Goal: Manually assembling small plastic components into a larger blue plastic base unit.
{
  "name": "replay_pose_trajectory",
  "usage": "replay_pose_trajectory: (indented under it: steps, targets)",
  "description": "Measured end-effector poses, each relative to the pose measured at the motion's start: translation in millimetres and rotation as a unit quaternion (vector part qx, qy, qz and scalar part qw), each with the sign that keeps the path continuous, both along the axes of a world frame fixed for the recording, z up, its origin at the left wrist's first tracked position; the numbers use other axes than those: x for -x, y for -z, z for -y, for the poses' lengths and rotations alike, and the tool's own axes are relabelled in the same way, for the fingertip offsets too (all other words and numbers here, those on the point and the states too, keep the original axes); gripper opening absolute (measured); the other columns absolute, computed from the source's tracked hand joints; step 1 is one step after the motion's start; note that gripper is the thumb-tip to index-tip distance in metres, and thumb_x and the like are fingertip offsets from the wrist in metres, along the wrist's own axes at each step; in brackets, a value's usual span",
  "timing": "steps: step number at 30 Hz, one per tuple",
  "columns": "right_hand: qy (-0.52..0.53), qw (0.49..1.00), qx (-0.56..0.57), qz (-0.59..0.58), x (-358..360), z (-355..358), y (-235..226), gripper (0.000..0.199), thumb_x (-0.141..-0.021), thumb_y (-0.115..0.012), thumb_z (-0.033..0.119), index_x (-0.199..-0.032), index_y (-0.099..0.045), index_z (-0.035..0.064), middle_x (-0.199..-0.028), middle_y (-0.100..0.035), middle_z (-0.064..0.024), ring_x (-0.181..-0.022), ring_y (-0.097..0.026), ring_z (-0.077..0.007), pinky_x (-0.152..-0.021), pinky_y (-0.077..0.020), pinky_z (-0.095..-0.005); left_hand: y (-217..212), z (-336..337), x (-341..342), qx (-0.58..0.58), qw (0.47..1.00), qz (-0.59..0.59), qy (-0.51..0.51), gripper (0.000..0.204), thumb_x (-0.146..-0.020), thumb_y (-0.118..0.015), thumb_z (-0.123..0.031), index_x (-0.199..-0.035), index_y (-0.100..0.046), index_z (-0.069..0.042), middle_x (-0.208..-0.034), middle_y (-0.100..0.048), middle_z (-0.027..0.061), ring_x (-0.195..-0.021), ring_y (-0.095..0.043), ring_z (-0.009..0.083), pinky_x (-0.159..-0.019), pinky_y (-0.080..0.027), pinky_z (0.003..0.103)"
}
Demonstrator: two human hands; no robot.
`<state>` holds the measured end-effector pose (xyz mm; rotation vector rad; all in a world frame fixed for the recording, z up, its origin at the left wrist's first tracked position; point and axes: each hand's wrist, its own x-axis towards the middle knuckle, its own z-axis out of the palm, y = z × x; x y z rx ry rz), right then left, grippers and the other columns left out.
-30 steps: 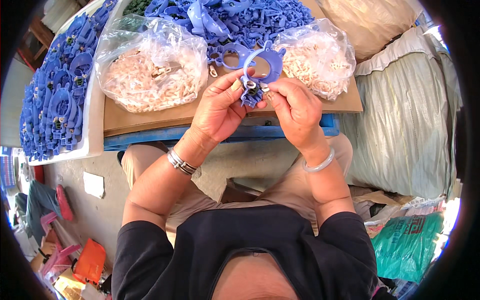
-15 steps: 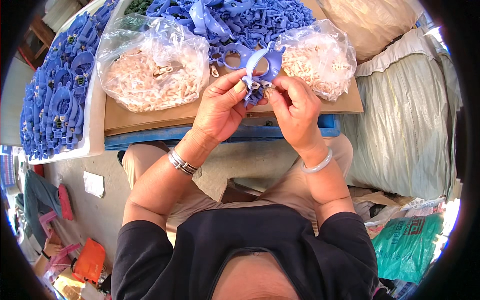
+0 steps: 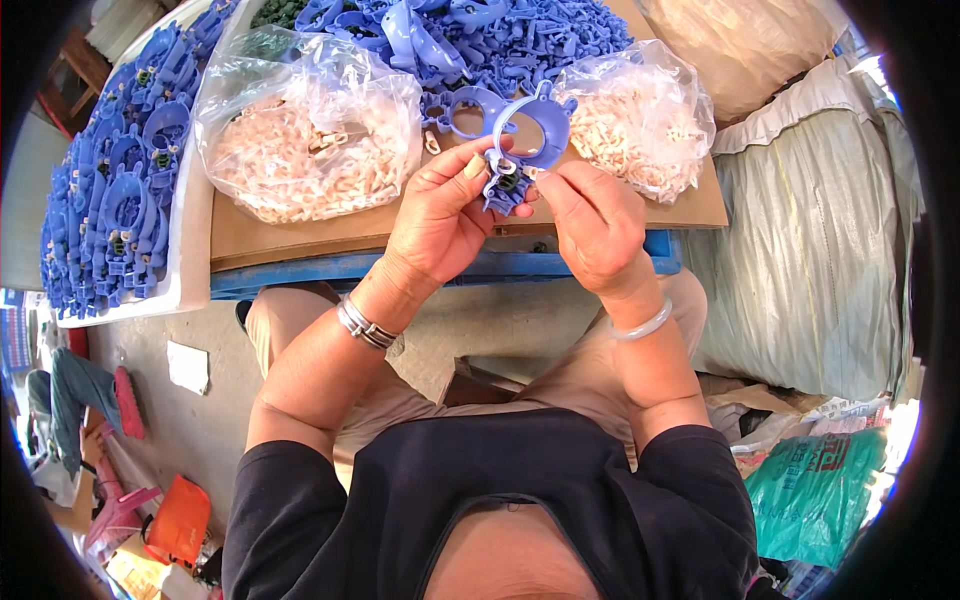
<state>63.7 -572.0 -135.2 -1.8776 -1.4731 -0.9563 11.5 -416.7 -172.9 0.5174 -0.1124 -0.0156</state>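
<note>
Over the table's near edge, my left hand [image 3: 437, 210] grips a blue plastic part [image 3: 545, 130] with a large ring at its top and a smaller figure-like lower end. A dark bit shows inside that lower end, and a pale piece sits near my left thumb. My right hand [image 3: 598, 220] pinches a small cream plastic piece [image 3: 533, 174] against the right side of the part. Just beyond lies another blue ringed part [image 3: 470, 112] on the cardboard. Clear bags of cream pieces stand on either side, a left bag [image 3: 300, 150] and a right bag [image 3: 640, 130].
A heap of blue parts [image 3: 540, 45] covers the table's far side. At left, a white tray [image 3: 190, 240] holds many blue parts. Large woven sacks [image 3: 800, 220] stand at right, above a green bag [image 3: 815, 495]. Another person's leg [image 3: 85, 390] shows at lower left.
My right hand has drawn slightly right and its thumb has shifted, uncovering the part's lower end and the dark bit. The ring has tilted a little to the right.
</note>
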Motion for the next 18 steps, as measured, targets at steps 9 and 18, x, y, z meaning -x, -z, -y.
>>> replay_pose_trajectory:
  steps: [9, 18]
  targets:
    - [0.013, 0.996, 0.046, -0.072, 5.2, 1.6, -4.4, 0.021, -0.065, -0.061, -0.009, -0.084, -0.059, -0.0026, -0.077, -0.057, -0.0119, -0.063, -0.059, -0.0224, -0.052, -0.047, -0.0296, 4.7, -2.6, -1.1, 0.006, 1.0, 0.018, 0.019, 0.03, -0.088, -0.047, -0.011, -0.115, -0.048, 0.001, -0.098, -0.059, 0.0129, -0.082, -0.061, 0.0251, -0.07, -0.054, 0.036]
    - [0.0, 0.996, 0.005, -0.091, 4.0, 2.2, -4.8, 0.019, -0.067, -0.062, -0.007, -0.085, -0.058, -0.0019, -0.077, -0.058, -0.0132, -0.062, -0.058, -0.0237, -0.053, -0.0462, -0.0294, 5.6, -3.0, -1.3, -0.001, 0.999, 0.03, 0.024, 0.035, -0.085, -0.052, -0.013, -0.117, -0.046, 0.001, -0.111, -0.054, 0.0138, -0.09, -0.058, 0.0218, -0.074, -0.053, 0.038]
